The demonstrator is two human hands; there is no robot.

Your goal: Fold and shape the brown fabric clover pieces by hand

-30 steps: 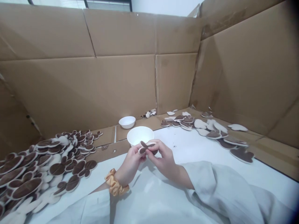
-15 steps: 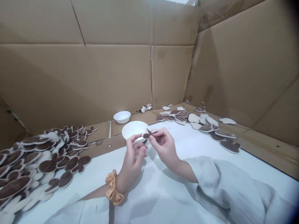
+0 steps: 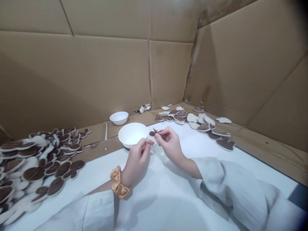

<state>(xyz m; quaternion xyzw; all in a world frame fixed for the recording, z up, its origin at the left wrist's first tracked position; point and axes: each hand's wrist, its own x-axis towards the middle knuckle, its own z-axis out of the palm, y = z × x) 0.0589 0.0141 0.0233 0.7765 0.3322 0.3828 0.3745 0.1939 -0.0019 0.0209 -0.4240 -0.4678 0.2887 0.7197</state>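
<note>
My right hand [image 3: 172,148] pinches a small brown piece of plush fabric with rounded lobes [image 3: 152,132] between thumb and fingers. Part of that piece is hidden behind the fingers. Just left of it, my left hand [image 3: 137,160] has thumb and forefinger pressed together. Whatever sits in that pinch, if anything, is too small to name. An orange scrunchie [image 3: 118,182] circles my left wrist. Right behind my left hand stands a white bowl [image 3: 125,141], its inside pale and its front partly covered by the fingers.
A large heap of brown and cream plush cutouts [image 3: 35,174] fills the left side. A smaller scatter of similar pieces [image 3: 225,143] lies at the back right. A second white bowl [image 3: 119,118] stands farther back. Cardboard walls [image 3: 108,73] enclose the white work surface [image 3: 154,195].
My left fingers, spread near the brown piece before, have come together in a pinch a little lower. The right hand keeps its hold. The whole view has shifted slightly.
</note>
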